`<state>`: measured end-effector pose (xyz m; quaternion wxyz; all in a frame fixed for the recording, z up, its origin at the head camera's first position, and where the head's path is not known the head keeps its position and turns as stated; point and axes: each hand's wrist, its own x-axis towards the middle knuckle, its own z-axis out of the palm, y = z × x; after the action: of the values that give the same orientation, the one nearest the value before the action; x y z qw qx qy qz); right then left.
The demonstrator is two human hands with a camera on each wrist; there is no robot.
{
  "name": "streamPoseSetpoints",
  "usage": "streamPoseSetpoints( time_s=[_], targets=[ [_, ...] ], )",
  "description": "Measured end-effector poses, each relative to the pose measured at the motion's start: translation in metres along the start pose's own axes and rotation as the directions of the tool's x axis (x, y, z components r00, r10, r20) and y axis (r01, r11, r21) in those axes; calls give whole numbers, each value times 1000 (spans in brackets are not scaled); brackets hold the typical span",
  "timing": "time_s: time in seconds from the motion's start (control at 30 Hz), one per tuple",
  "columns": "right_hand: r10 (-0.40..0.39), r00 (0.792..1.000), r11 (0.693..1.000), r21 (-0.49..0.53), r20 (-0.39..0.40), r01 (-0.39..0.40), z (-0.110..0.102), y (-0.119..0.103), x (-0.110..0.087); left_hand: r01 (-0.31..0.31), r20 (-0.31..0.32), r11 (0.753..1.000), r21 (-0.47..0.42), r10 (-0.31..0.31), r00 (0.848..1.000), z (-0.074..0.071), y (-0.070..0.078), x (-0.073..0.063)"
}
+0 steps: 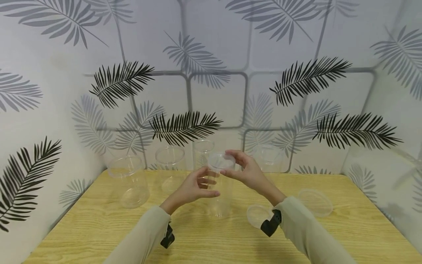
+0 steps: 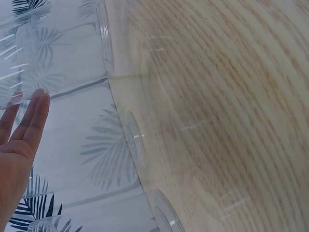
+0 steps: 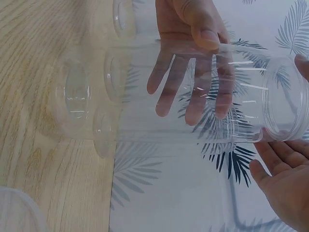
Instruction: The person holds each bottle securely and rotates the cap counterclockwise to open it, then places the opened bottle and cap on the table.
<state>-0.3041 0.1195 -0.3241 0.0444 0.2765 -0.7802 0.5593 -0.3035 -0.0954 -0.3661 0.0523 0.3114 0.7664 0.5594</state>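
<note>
A tall clear plastic jar (image 1: 220,200) stands upright over the middle of the table, between both hands. My left hand (image 1: 194,187) holds it round its side, fingers behind the wall and thumb in front; those spread fingers show through the jar in the right wrist view. At the top, my right hand (image 1: 245,172) grips a clear round lid (image 1: 221,160) by its edge, thumb on the near side and fingers on the far side. In the right wrist view the lid (image 3: 285,99) lies at the jar's mouth.
Further clear jars stand behind: a wide one (image 1: 132,187) at left, another (image 1: 169,161) beside it, a narrower one (image 1: 204,146) and one (image 1: 268,156) at back right. Two flat clear lids, a small one (image 1: 257,215) and a larger one (image 1: 314,202), lie near the right forearm.
</note>
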Motion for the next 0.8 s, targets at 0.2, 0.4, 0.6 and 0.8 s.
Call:
streamPoseSetpoints(
  time_s=[0.2,0.4,0.6,0.8],
  targets=[
    [-19,999,999,41,33,18,-2,-1,0,-4,-4,1000,24,5,1000,-1,-14,3],
    [-25,998,998,60,63,22,-4,0,0,-40,4,999,26,40,999,-2,-13,3],
    [-51,995,996,79,81,45,-6,1,-1,-58,20,998,6,58,998,-2,-11,3],
    [-57,998,996,69,40,55,-7,1,-1,-66,41,998,8,65,997,0,-11,5]
  ],
)
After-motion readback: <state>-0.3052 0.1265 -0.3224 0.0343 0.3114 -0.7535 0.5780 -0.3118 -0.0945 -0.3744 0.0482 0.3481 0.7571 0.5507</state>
